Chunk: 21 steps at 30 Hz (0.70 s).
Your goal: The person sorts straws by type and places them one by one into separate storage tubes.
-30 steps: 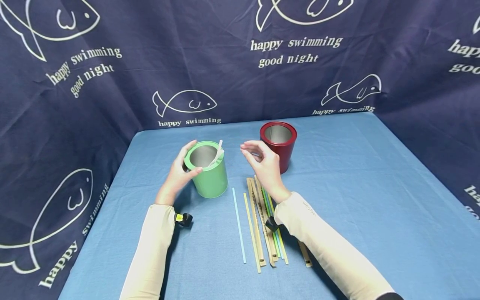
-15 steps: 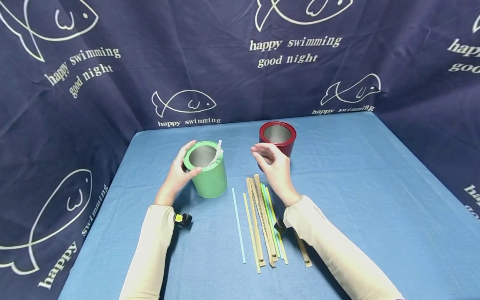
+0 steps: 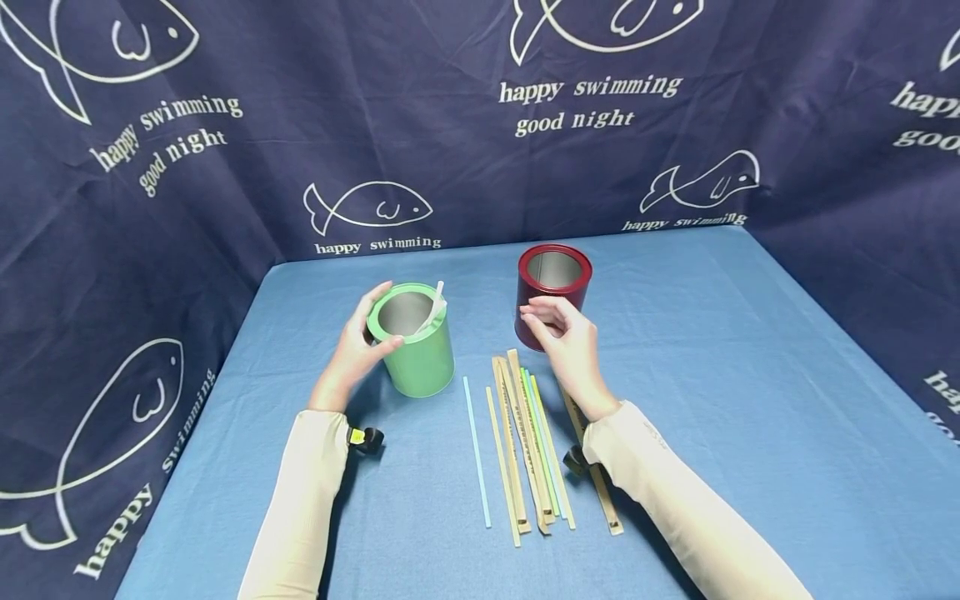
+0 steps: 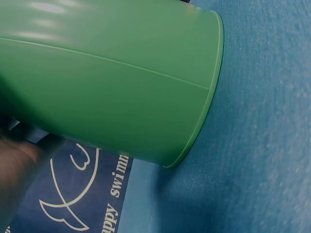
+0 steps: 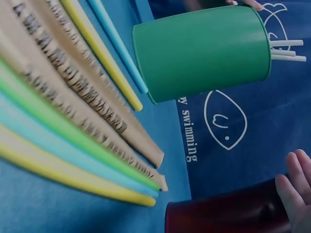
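Note:
My left hand (image 3: 352, 350) grips a green can (image 3: 422, 367) near its rim, thumb in front and fingers on the far left side. White straws (image 5: 289, 53) stand in this can and lean on its right rim. My right hand (image 3: 573, 350) hovers over the table with loosely bent fingers and holds nothing visible. In the head view it overlaps the front of a red can (image 3: 527, 293). In the right wrist view my fingertips (image 5: 290, 187) show close by that can. Below the left can stretches a row of straws, including a paper-wrapped straw (image 5: 85, 97) and a yellow straw (image 3: 503, 467).
A blue straw (image 3: 476, 450) lies at the left end of the row. One wrapped straw (image 3: 603, 496) lies apart on the right, partly under my right wrist. Blue cloth (image 3: 750, 400) covers the table, and a navy fish-print curtain (image 3: 480, 167) hangs behind it.
My right hand has moved away from the green can, rightward and a little toward me, to in front of the red can. The left hand and the green can stay where they were.

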Each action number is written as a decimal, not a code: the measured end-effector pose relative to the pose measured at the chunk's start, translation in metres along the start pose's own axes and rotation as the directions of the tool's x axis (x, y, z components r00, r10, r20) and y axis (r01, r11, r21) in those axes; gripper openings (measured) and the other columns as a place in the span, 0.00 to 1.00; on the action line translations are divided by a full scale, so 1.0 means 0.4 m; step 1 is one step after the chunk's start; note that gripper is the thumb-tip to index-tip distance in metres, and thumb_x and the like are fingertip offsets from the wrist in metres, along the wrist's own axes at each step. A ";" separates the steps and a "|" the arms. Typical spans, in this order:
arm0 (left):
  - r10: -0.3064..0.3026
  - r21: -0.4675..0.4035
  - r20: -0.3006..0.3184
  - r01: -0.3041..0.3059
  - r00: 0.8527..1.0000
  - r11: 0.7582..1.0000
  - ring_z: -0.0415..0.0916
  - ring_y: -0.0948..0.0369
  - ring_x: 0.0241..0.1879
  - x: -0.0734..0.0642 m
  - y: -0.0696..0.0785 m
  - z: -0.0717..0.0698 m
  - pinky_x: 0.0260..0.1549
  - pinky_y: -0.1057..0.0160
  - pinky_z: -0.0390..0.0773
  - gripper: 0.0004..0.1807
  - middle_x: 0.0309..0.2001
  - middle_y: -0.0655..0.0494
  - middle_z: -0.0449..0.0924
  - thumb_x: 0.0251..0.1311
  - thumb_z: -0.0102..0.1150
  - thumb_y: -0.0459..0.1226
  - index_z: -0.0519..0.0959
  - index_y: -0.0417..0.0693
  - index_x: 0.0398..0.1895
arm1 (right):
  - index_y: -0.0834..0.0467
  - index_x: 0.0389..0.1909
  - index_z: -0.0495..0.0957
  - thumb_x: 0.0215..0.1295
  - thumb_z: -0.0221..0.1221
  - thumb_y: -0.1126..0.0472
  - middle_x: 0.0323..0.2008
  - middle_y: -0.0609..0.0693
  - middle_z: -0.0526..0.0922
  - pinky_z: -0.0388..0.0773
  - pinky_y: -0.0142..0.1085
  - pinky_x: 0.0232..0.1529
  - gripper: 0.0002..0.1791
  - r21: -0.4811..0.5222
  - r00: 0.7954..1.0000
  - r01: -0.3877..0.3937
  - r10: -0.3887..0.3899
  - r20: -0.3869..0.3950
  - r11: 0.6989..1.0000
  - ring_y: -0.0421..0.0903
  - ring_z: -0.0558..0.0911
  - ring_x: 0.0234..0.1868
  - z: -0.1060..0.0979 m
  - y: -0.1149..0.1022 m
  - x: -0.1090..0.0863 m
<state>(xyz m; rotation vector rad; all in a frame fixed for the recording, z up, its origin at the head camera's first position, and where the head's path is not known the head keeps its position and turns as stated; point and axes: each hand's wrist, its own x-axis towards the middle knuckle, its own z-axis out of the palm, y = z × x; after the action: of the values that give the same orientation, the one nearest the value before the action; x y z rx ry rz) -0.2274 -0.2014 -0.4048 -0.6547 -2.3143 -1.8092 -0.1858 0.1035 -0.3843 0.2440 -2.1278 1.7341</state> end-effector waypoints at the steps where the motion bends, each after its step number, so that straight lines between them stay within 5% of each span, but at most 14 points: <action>1: 0.001 0.001 0.000 -0.001 1.000 1.000 0.66 0.62 0.59 0.000 0.000 0.000 0.57 0.78 0.68 0.45 0.73 0.43 0.58 0.49 0.60 0.31 0.56 0.44 0.74 | 0.67 0.49 0.78 0.61 0.62 0.66 0.46 0.61 0.86 0.76 0.17 0.44 0.15 -0.010 1.000 -0.002 0.002 0.000 1.000 0.34 0.84 0.41 -0.003 0.006 -0.001; 12: 0.010 0.006 0.000 -0.010 1.000 1.000 0.66 0.65 0.58 0.002 0.003 0.000 0.56 0.78 0.69 0.45 0.72 0.42 0.58 0.48 0.60 0.31 0.56 0.44 0.74 | 0.64 0.45 0.80 0.60 0.64 0.64 0.42 0.59 0.87 0.76 0.16 0.39 0.13 -0.119 0.999 -0.044 0.046 0.012 0.992 0.22 0.80 0.36 -0.035 0.041 -0.016; 16: 0.001 0.007 0.003 -0.001 1.000 1.000 0.66 0.60 0.59 0.001 0.005 0.001 0.56 0.77 0.69 0.45 0.73 0.43 0.58 0.48 0.60 0.31 0.56 0.45 0.74 | 0.64 0.45 0.81 0.60 0.64 0.63 0.41 0.58 0.88 0.76 0.17 0.38 0.13 -0.208 0.998 -0.056 0.063 0.029 0.977 0.35 0.85 0.38 -0.041 0.046 -0.019; 21: -0.002 0.004 0.004 0.002 1.000 1.000 0.66 0.60 0.59 0.001 0.006 0.003 0.56 0.77 0.69 0.45 0.73 0.43 0.58 0.49 0.60 0.32 0.56 0.44 0.74 | 0.61 0.44 0.82 0.60 0.65 0.60 0.39 0.57 0.88 0.80 0.32 0.42 0.13 -0.350 0.991 -0.084 0.114 0.066 0.933 0.51 0.87 0.40 -0.044 0.051 -0.023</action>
<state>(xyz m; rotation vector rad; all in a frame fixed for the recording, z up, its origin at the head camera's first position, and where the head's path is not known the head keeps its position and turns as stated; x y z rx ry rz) -0.2264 -0.1999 -0.4030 -0.6564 -2.3222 -1.8049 -0.1818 0.1239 -0.4034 0.1144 -2.5004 1.3835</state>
